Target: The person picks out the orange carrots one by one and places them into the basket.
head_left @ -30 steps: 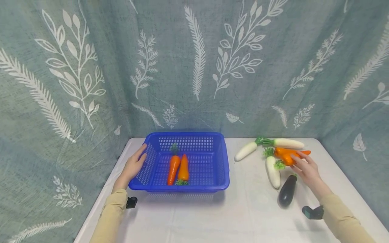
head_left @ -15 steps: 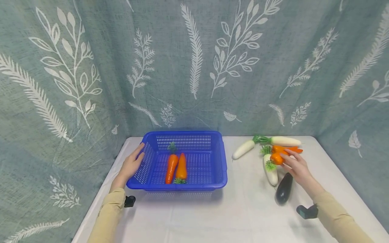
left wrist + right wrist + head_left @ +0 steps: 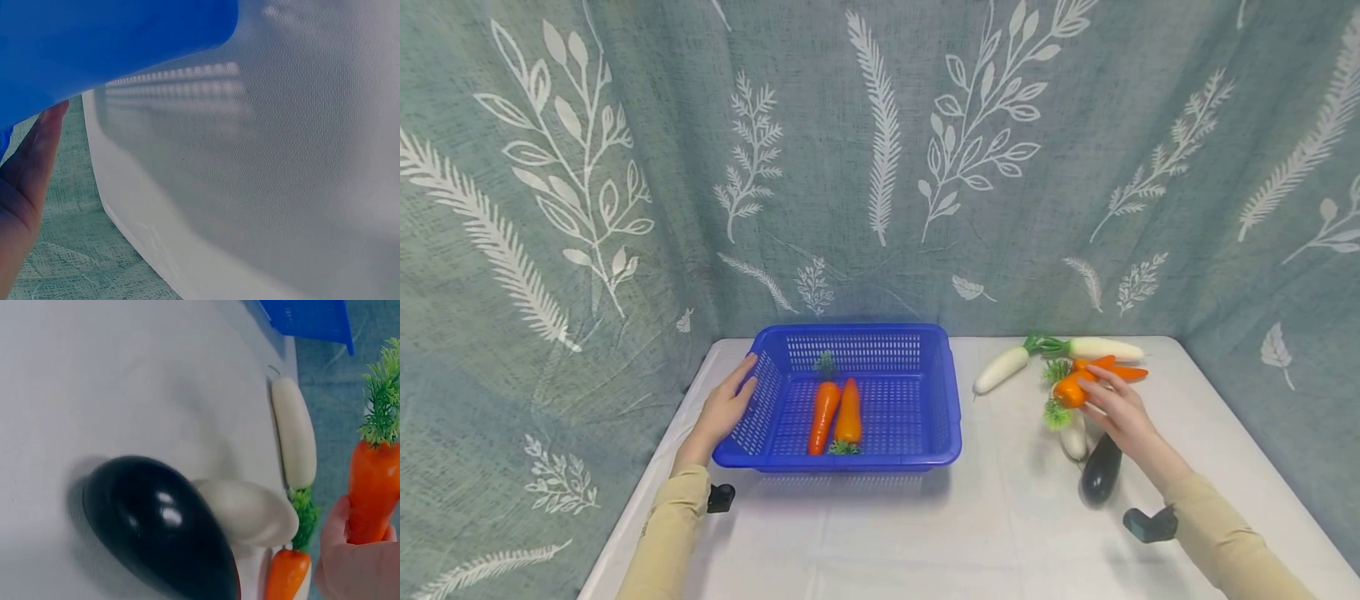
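My right hand [image 3: 1122, 410] holds a carrot [image 3: 1070, 392] with a green top, raised over the other vegetables at the right of the table. In the right wrist view, fingers and thumb pinch that carrot [image 3: 372, 487]. Behind it lies another carrot [image 3: 1129, 374]. Close by are a white radish [image 3: 1074, 440], partly covered from above, and a dark eggplant [image 3: 1101, 473]. At the left, my left hand [image 3: 727, 407] rests with extended fingers against the side of a blue plastic basket [image 3: 850, 460]. Inside the basket lie a red-orange carrot [image 3: 823, 417] and an orange carrot [image 3: 848, 413].
Two more white radishes, one slanted [image 3: 1002, 369] and one lying sideways [image 3: 1107, 348], are near the table's back edge. A white cloth [image 3: 985, 517] covers the table. A green leaf-patterned curtain [image 3: 835, 167] hangs behind and at both sides.
My right hand has picked up the carrot and moved it left, away from the other carrot. The left hand keeps its place at the basket. The view has shifted slightly.
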### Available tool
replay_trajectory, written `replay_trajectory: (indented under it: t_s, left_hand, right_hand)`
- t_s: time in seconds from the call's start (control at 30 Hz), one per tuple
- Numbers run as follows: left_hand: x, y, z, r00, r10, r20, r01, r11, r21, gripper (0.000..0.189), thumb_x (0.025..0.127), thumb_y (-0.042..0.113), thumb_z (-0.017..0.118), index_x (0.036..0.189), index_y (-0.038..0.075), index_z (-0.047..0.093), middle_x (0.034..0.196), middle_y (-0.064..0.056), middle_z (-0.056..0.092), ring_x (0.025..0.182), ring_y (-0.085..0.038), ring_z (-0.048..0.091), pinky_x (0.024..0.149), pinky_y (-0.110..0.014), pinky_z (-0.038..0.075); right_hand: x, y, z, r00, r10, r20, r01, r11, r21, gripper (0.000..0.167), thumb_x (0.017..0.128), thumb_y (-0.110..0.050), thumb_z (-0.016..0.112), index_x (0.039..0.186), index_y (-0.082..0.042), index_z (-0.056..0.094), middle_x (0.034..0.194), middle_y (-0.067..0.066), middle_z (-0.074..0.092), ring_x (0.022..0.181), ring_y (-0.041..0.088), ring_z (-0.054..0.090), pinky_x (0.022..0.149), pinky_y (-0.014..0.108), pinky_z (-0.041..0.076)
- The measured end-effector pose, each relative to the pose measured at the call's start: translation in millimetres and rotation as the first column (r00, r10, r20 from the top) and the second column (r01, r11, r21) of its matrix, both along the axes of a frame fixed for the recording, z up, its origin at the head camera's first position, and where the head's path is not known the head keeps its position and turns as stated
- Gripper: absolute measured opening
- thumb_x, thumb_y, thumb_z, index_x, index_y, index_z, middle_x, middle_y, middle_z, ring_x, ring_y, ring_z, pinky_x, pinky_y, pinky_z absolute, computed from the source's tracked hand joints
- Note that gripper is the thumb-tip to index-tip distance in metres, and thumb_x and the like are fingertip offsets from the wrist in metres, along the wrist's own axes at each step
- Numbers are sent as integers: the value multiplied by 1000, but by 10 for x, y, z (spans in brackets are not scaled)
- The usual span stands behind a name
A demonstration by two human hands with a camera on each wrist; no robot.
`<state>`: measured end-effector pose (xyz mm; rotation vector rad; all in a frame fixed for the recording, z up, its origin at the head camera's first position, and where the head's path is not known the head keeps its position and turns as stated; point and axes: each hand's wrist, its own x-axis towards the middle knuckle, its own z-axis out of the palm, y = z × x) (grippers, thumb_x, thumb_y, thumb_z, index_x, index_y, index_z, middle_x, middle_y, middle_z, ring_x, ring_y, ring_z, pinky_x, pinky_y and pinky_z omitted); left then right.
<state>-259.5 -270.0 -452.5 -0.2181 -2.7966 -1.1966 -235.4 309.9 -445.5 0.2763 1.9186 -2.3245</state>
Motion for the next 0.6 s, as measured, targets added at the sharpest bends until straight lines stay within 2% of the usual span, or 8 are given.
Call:
replay_trajectory:
  t_s: [0.27,0.37,0.6]
  left_hand:
    - [14,-1,10,1000,3,11,-3,1000,-3,50,107,19,36,151,-4,27,156,-25,22,142,-45,20,117,-55,17]
    - [17,1,8,1000,5,6,-5,1000,-2,50,107,18,36,151,-3,28,156,-25,22,142,-45,21,117,-55,17]
    - [15,10,20,1000,9,-10,-9,1000,-6,49,107,17,37,150,-4,28,156,-24,24,142,-44,23,118,-53,18]
  right_hand:
    - [2,-110,14,999,40,-2,-40,999,17,55,101,-14,53,152,-16,30,124,-7,40,94,-3,57,90,16,50]
    - [0,-150,19,999,49,-2,-49,998,28,57,101,-15,53,153,-15,29,126,-7,41,96,-3,57,90,16,50]
    - [-15,-237,37,998,68,-14,-69,998,-17,53,101,-15,54,150,-15,32,122,-8,44,97,-3,58,91,16,49]
